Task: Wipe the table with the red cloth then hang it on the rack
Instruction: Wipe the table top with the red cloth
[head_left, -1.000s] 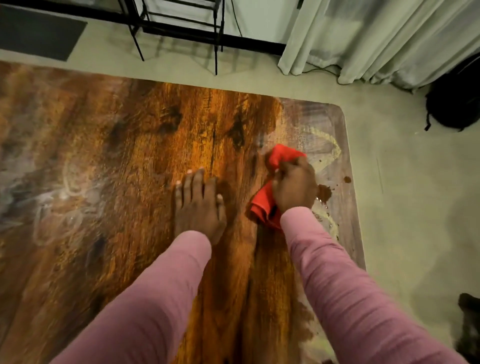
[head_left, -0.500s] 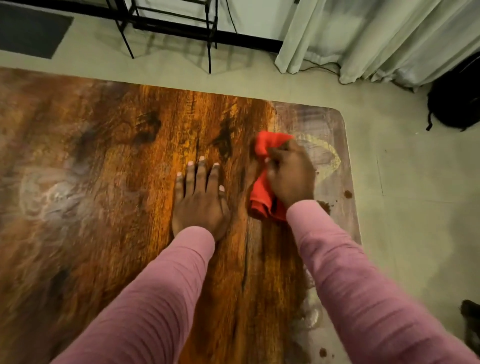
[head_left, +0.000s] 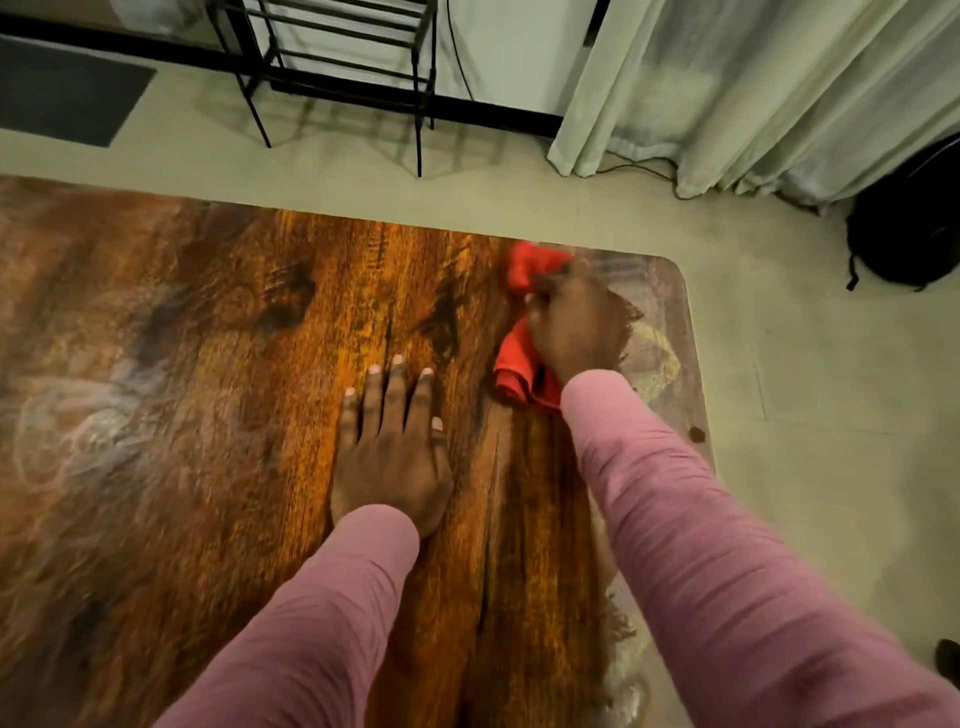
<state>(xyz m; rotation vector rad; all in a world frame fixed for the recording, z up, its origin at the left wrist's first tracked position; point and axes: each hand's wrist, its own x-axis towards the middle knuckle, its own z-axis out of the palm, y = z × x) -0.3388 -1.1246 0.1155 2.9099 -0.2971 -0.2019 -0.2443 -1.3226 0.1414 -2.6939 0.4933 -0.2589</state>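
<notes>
Beyond our worktop (head_left: 208, 338) stands a black rack (head_left: 337, 67), a curtain (head_left: 753, 93) beside it. Our left hand (head_left: 389, 457) lies flat. Our right hand (head_left: 576, 327) grips the red cloth (head_left: 517, 371) near the far right corner, bunched lengthwise away from us.

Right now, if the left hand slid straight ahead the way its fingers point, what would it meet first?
The way looks free: the left hand lies flat on the dark wooden table, its line crossing bare wood to the far edge. The red cloth lies off to its right.
</notes>
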